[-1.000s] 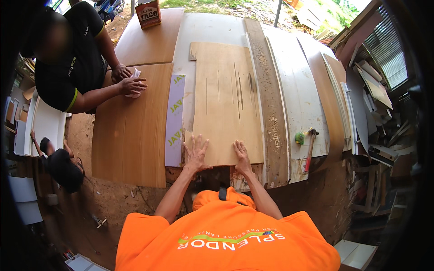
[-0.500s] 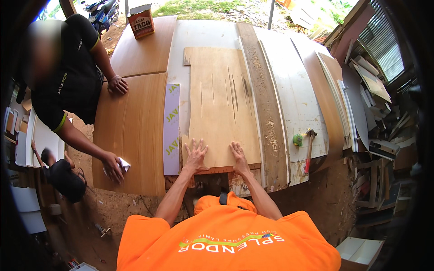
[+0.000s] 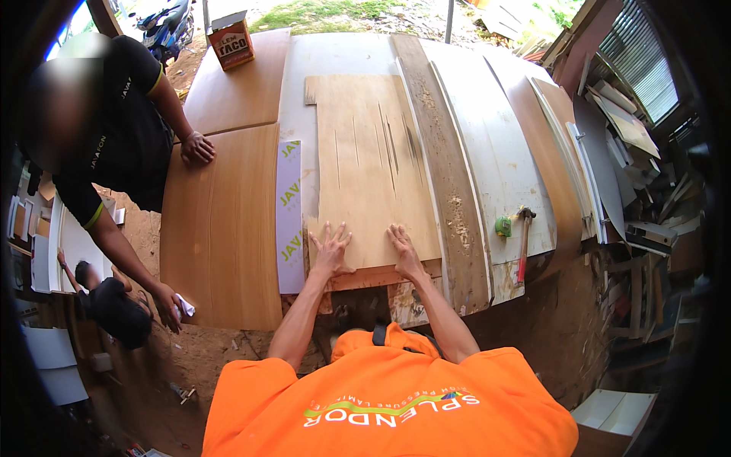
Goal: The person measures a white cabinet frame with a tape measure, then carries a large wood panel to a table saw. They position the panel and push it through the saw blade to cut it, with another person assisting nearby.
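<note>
Both of the person's hands lie palm-down on the near end of a thin plywood sheet (image 3: 371, 167). Left hand (image 3: 331, 251): fingers spread open and flat on the sheet, holding nothing. Right hand (image 3: 402, 250): fingers extended, close together, flat on the sheet, holding nothing. The two hands are near each other, side by side, just inside the sheet's near edge.

The plywood sheet is pale brown with several dark lengthwise splits in its far half and a small notch cut from its far left corner. It lies flat on the tabletop (image 3: 335, 61), over a white panel, and runs away from the person. Its near edge sits on a reddish board end that juts out just beyond it.

Just left of the sheet: a narrow white strip with green lettering (image 3: 288, 221), lying lengthwise. Left of that: a wood-grain laminate panel (image 3: 221, 228), flat, with a second similar panel beyond it. Just right of the sheet: a rough dark plank (image 3: 445, 175), lengthwise, with sawdust on it. Further right, on a white board: a small green tape measure (image 3: 502, 225) and a hammer (image 3: 524, 244) beside it, apart from the hands.

A co-worker in a black shirt (image 3: 114, 129) stands at the left side of the tabletop; one hand rests on the far laminate panel, the other holds a white cloth (image 3: 185, 307) at the near corner of the near panel. An orange tin (image 3: 231, 39) stands on the far laminate panel.
</note>
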Tool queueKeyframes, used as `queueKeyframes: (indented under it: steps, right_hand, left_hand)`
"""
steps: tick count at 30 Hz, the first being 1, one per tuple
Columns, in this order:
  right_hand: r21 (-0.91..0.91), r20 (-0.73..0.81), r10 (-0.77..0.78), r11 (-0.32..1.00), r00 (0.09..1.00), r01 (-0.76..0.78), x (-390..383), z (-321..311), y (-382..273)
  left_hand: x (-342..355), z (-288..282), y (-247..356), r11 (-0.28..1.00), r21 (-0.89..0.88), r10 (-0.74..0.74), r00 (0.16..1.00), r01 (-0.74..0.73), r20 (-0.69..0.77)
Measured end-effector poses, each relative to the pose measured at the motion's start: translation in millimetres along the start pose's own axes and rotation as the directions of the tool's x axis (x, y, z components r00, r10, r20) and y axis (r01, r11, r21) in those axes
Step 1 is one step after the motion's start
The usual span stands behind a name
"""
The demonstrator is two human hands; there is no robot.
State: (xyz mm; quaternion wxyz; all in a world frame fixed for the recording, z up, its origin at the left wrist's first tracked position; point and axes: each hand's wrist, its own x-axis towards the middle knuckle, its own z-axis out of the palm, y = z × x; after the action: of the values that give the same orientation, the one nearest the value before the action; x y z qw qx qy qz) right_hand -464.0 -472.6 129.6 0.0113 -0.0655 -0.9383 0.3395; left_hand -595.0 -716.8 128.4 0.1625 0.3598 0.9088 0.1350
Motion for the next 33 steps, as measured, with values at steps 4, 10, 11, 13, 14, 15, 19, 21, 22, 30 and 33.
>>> queueKeyframes:
  steps: [4, 10, 11, 13, 14, 15, 19, 21, 22, 30, 33]
  right_hand:
    - [-0.014, -0.003, -0.036, 0.999, 0.999, 0.036, 2, -1, 0]
    - [-0.021, 0.0, -0.023, 1.0, 1.0, 0.023, 3, -6, -4]
    - [-0.033, 0.0, -0.029, 0.999, 1.0, 0.029, 3, -7, -5]
    - [-0.048, 0.01, -0.021, 0.999, 1.0, 0.021, 3, -9, -7]
    - [-0.052, 0.018, -0.006, 0.999, 1.0, 0.007, 2, -10, -8]
    - [-0.057, 0.037, 0.038, 0.998, 0.999, -0.036, 2, -11, -9]
    - [-0.01, 0.002, -0.011, 1.0, 1.0, 0.011, 0, -11, -10]
    - [-0.031, 0.018, 0.021, 0.999, 1.0, -0.021, -1, -10, -10]
    - [-0.019, -0.005, -0.026, 0.999, 1.0, 0.026, -3, -9, -10]
    - [-0.02, 0.004, -0.019, 1.0, 1.0, 0.019, -23, -5, -13]
    - [-0.038, 0.009, -0.027, 0.999, 1.0, 0.028, -20, -4, -11]
  left_hand:
    - [3, 0, -2, 1.0, -0.02, 0.006, 1.0, -0.006, -0.001]
    - [4, -4, -2, 1.0, 0.0, -0.002, 1.0, 0.002, 0.014]
    - [4, -6, -1, 1.0, -0.002, 0.006, 1.0, -0.006, 0.011]
    - [4, -8, -1, 1.0, -0.013, 0.005, 0.999, -0.005, 0.032]
    - [4, -9, -2, 1.0, -0.013, 0.009, 1.0, -0.008, 0.03]
    - [4, -10, -2, 1.0, -0.013, 0.014, 1.0, -0.014, 0.024]
    - [1, -9, -3, 0.999, -0.016, 0.032, 0.999, -0.032, -0.003]
    - [-1, -8, -2, 1.0, -0.005, 0.029, 1.0, -0.029, 0.005]
    - [-3, -7, -2, 1.0, -0.002, 0.022, 1.0, -0.022, 0.015]
    - [-21, -5, 8, 1.0, -0.009, 0.007, 0.999, -0.007, 0.04]
    - [-19, -8, 8, 1.0, -0.008, 0.007, 0.999, -0.007, 0.05]
